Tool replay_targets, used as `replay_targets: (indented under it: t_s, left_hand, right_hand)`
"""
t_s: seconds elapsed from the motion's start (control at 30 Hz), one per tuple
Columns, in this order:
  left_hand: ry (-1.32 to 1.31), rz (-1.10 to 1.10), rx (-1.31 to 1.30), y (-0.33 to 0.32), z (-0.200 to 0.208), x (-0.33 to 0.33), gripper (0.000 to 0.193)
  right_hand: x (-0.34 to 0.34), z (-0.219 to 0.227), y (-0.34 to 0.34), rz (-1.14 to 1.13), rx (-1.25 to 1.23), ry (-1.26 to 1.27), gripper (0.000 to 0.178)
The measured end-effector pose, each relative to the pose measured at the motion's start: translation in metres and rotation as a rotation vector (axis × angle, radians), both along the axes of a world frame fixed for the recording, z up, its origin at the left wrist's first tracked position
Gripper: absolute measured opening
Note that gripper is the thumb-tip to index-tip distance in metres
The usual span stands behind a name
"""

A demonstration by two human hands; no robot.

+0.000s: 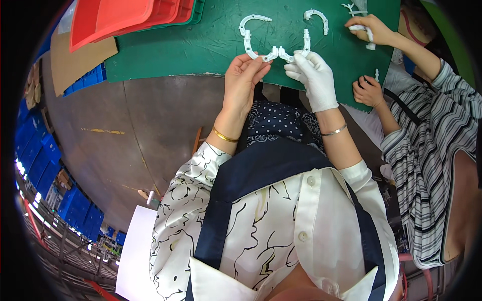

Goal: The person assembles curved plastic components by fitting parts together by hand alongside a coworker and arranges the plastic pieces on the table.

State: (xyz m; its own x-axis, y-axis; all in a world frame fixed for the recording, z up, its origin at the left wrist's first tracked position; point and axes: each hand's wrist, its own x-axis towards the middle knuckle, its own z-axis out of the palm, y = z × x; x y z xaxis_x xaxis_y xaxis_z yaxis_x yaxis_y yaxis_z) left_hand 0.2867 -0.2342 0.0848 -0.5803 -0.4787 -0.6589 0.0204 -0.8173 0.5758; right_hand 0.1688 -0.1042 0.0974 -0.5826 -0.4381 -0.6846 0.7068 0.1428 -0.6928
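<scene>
My bare left hand (244, 76) pinches the lower end of a curved white plastic piece (248, 44) at the table's near edge. My right hand (315, 75), in a white glove, grips a matching curved white piece (307, 41). The inner ends of the two pieces meet or nearly meet between my hands; I cannot tell whether they are joined. Just beyond the left piece lies a hook-shaped white part (255, 18), its end close to that piece's tip. Another hook-shaped white part (319, 19) rests beyond the right piece, apart from it.
The green table (170, 57) carries red trays (125, 19) at its far left, beside cardboard (80, 65) and a blue crate (88, 80). On the right, a co-worker in a striped top has one hand (374, 29) on white plastic parts and another hand (368, 91) on the table.
</scene>
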Motion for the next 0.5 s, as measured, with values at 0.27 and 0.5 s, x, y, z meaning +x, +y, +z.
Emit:
replay_targets:
  t_s: [0.27,0.5]
  left_hand:
    - [-0.212,-0.114,-0.013,0.002,-0.042,0.009,0.021]
    - [-0.314,-0.173,-0.089,-0.003,-0.063,0.005,0.018]
  right_hand:
    - [0.0,-0.04,0.005,0.071,0.118,-0.054,0.029]
    - [-0.001,-0.066,0.004,0.118,0.176,-0.032,0.027]
